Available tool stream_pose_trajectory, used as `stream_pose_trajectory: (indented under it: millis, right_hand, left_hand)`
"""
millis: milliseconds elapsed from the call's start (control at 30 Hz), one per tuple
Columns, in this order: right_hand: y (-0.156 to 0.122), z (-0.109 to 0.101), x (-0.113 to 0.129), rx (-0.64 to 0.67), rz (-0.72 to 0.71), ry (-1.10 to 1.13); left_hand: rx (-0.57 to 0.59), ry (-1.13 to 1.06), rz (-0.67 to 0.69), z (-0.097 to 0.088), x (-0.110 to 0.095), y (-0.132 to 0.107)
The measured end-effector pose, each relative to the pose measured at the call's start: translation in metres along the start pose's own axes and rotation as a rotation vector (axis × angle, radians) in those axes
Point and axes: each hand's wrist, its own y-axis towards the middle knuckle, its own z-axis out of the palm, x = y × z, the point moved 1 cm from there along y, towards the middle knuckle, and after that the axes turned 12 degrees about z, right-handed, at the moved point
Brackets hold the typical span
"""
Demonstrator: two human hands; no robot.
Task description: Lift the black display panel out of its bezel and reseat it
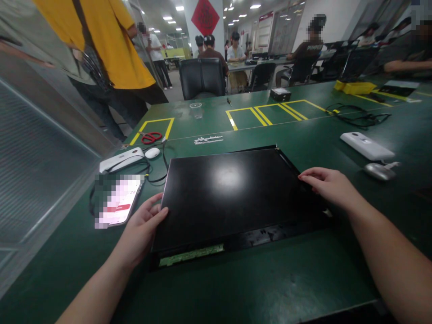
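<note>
A flat black display panel (229,198) lies on the green table (236,279) right in front of me, with a thin green circuit strip (191,255) along its near edge. My left hand (143,229) rests at the panel's left edge, thumb and fingers pinching the side. At the panel's right edge my right hand (329,184) lies palm down, fingers stretched toward the frame. Both hands touch the panel.
A phone (118,200) lies left of the panel, with a white device (121,159), a mouse (152,153) and red scissors (151,137) behind it. To the right lie a white device (367,145) and a grey mouse (380,171). A person in yellow (111,40) stands far left.
</note>
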Motion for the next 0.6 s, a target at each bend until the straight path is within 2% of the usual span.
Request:
stream_pose_trajectory:
  millis: [300, 600]
  right_hand:
    - [0.0034, 0.0013, -0.005, 0.027, -0.007, 0.026]
    - [0.0032, 0.0009, -0.0051, 0.036, 0.007, 0.01]
  left_hand:
    - [-0.018, -0.006, -0.048, 0.0044, -0.0031, -0.0013]
    - [-0.02, -0.037, -0.051, 0.0008, -0.0067, -0.0024]
